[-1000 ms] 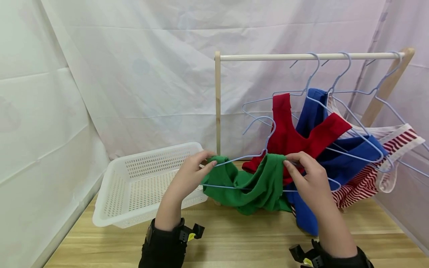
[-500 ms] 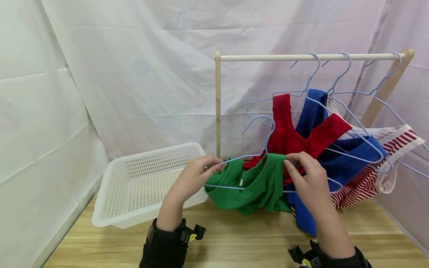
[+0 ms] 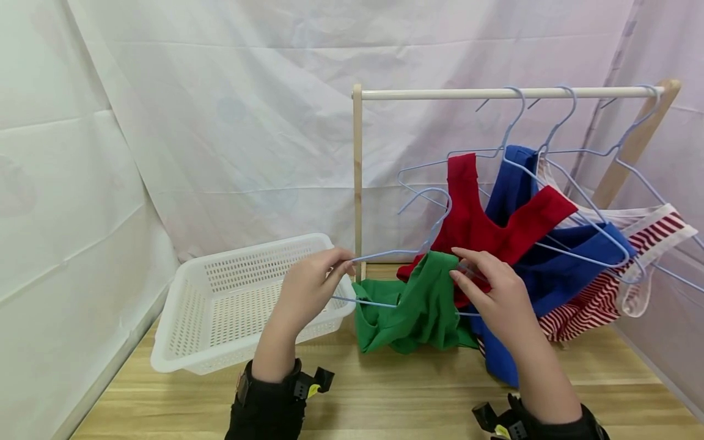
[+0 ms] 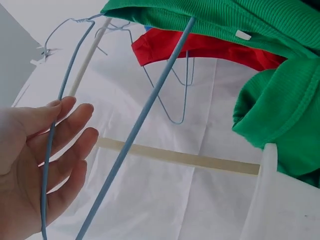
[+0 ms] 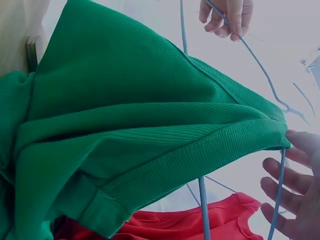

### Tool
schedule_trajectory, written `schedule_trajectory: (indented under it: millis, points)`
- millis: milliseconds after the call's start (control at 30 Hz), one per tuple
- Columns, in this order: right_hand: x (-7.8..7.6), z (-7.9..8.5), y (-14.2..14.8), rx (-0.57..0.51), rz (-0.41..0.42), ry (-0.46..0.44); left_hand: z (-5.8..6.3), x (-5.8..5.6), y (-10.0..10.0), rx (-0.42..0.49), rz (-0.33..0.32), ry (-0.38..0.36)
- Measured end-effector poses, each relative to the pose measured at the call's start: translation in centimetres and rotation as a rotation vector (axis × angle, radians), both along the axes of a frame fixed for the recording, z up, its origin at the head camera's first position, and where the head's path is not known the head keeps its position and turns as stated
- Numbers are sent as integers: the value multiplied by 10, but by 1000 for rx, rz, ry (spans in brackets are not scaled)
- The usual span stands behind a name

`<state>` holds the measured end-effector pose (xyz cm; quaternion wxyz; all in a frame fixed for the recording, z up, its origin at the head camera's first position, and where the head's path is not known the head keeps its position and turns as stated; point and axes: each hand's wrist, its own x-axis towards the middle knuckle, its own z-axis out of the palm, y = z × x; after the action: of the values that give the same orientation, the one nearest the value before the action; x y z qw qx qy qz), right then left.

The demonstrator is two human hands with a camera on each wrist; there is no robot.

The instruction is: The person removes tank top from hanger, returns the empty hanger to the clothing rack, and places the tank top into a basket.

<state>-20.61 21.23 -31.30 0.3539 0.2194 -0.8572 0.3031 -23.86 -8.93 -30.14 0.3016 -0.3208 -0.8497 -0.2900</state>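
Note:
A blue wire hanger (image 3: 385, 252) stands tilted in front of the rack. My left hand (image 3: 313, 284) pinches its left arm between thumb and fingers. A green ribbed top (image 3: 423, 311) drapes over the hanger's right side. Its left part sags loose below the hanger's arm, with a white label (image 4: 243, 35) showing in the left wrist view. At the raised corner of the top, my right hand (image 3: 497, 296) has thumb and index finger on the cloth, beside the hanger's right arm. The other right fingers (image 5: 282, 195) are spread behind the wire.
A white perforated basket (image 3: 184, 360) is at the left on the wooden table (image 3: 379, 397). The rack's rail (image 3: 429, 95) carries hangers with a red top (image 3: 462, 214), a blue garment (image 3: 594, 247) and a red-and-white striped one (image 3: 657, 229), close to my right hand.
The left part of the green top has dropped off the hanger's left arm, and my left hand has shifted back left. My right hand has moved slightly left with the cloth's corner.

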Motion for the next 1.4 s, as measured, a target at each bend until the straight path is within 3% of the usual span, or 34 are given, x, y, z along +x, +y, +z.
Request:
schedule_trajectory:
  millis: [233,500,1000,1400]
  points:
    - [-2,0,-3,53,50,21,4,4,-8,-20,56,122]
    - [-4,-1,-3,34,76,66,9,4,-18,29,131,222]
    - [-12,-6,8,18,30,32,9,4,-44,145,214,227]
    - [-15,-10,11,13,-15,-8,10,5,-59,188,250,256]
